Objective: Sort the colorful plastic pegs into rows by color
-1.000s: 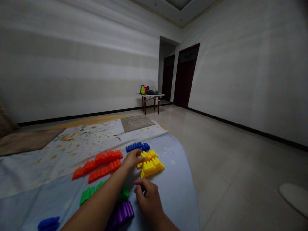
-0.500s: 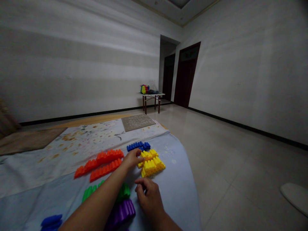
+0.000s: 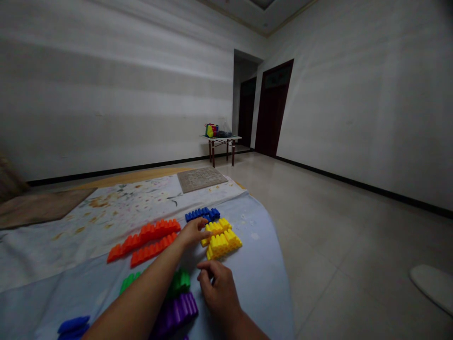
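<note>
My left hand (image 3: 193, 232) reaches to the left side of a group of yellow ridged plastic pieces (image 3: 222, 243). Its thumb and forefinger are apart, their tips at or against the nearest yellow pieces; I see nothing held. Just beyond those fingers lie dark blue pieces (image 3: 202, 214). My right hand (image 3: 218, 285) hovers or rests on the near side of the yellow group, its fingers loosely curled, the thumb apart, with nothing visible in it. Two orange rows (image 3: 145, 234) stand left of my left hand. My left forearm partly covers green pieces (image 3: 181, 282) and purple pieces (image 3: 179, 311).
More blue pieces (image 3: 73, 327) lie at the lower left. A pale blue cloth (image 3: 262, 274) covers the rounded table, with a grey-brown mat (image 3: 201, 179) at the far side. Across the tiled floor, a small table (image 3: 221, 138) carries a colourful bag (image 3: 211, 130).
The view has shifted slightly. My left hand stays at the yellow pieces, its fingers drawn marginally back. My right hand keeps nearly the same pose and place.
</note>
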`<state>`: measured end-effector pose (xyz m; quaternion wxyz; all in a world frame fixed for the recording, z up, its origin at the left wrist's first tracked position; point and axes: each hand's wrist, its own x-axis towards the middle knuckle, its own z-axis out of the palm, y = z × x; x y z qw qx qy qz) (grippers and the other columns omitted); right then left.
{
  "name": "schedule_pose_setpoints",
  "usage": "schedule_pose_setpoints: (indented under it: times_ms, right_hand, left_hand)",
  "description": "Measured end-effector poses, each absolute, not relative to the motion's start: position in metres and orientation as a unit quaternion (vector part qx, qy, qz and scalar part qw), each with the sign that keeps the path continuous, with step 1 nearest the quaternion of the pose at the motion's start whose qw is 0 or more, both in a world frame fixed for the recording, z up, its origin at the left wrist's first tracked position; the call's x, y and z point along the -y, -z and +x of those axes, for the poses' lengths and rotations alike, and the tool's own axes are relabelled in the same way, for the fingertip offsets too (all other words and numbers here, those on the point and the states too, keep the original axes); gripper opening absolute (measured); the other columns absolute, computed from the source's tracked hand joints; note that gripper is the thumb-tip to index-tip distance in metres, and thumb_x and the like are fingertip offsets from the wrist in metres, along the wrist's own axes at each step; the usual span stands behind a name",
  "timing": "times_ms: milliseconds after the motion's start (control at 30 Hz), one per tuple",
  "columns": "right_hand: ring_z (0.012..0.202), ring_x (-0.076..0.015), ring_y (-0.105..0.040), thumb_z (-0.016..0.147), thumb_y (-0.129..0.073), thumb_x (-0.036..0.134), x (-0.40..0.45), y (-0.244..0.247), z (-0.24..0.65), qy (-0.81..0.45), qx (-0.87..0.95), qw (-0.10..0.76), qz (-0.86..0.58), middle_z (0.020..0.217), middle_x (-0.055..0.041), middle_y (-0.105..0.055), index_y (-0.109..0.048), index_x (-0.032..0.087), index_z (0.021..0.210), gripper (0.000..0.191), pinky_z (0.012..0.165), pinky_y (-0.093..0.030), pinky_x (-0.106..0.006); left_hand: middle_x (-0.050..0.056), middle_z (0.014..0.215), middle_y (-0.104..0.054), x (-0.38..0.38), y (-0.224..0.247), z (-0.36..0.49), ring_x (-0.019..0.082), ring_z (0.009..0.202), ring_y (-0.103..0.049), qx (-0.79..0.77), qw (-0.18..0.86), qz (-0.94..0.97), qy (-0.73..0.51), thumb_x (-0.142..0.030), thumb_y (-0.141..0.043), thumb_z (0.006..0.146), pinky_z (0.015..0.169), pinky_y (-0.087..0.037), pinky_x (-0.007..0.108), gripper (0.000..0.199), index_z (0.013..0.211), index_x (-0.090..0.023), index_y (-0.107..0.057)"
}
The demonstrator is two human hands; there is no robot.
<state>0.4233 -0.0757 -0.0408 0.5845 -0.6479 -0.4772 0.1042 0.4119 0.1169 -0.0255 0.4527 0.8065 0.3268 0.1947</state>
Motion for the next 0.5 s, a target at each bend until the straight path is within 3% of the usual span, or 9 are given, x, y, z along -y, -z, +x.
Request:
schedule_pose_setpoints:
  times_ms: [233, 500]
  right_hand:
    - [0.068, -0.0136, -0.060, 0.075, -0.047, 0.011, 0.077, 0.037, 0.424, -0.113, 0.474, 0.576, -0.656, 0.073, -0.0027, -0.066, -0.066, 0.017, 0.086, 0.023, 0.063, -0.045, -0.021]
    - [0.068, -0.0139, -0.061, 0.075, -0.047, 0.011, 0.077, 0.035, 0.425, -0.115, 0.478, 0.574, -0.655, 0.073, -0.0028, -0.066, -0.067, 0.016, 0.087, 0.023, 0.063, -0.044, -0.022]
  left_hand:
    - [0.006, 0.085, -0.064, -0.114, 0.028, 0.419, 0.022, 0.082, -0.058, -0.339, 0.433, 0.810, -0.205, -0.038, -0.072, 0.051, 0.078, -0.045, 0.034, 0.045, 0.089, -0.016, -0.062]
    - [0.010, 0.093, -0.065, -0.110, 0.014, 0.412, 0.025, 0.089, -0.059, -0.357, 0.416, 0.807, -0.219, -0.041, -0.075, 0.047, 0.080, -0.045, 0.036, 0.060, 0.099, -0.014, -0.062]
